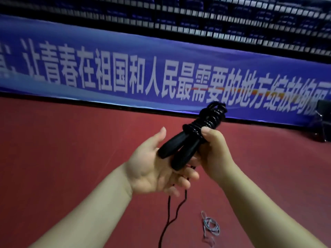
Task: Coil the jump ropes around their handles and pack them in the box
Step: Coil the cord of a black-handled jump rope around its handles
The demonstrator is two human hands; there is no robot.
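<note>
A black jump rope (189,140) is held up in front of me, its two black handles side by side and black cord wound around their upper ends. My right hand (215,151) grips the bundle at the wound part. My left hand (154,167) lies palm up with relaxed fingers under the handles' lower ends. A loose length of black cord (176,212) hangs from below my hands to the floor. No box is in view.
A small light grey-blue rope (210,225) lies bunched on the red floor (71,149) near the bottom. A blue banner (143,72) with white characters runs along the far wall. A dark chair (322,120) stands at the right edge.
</note>
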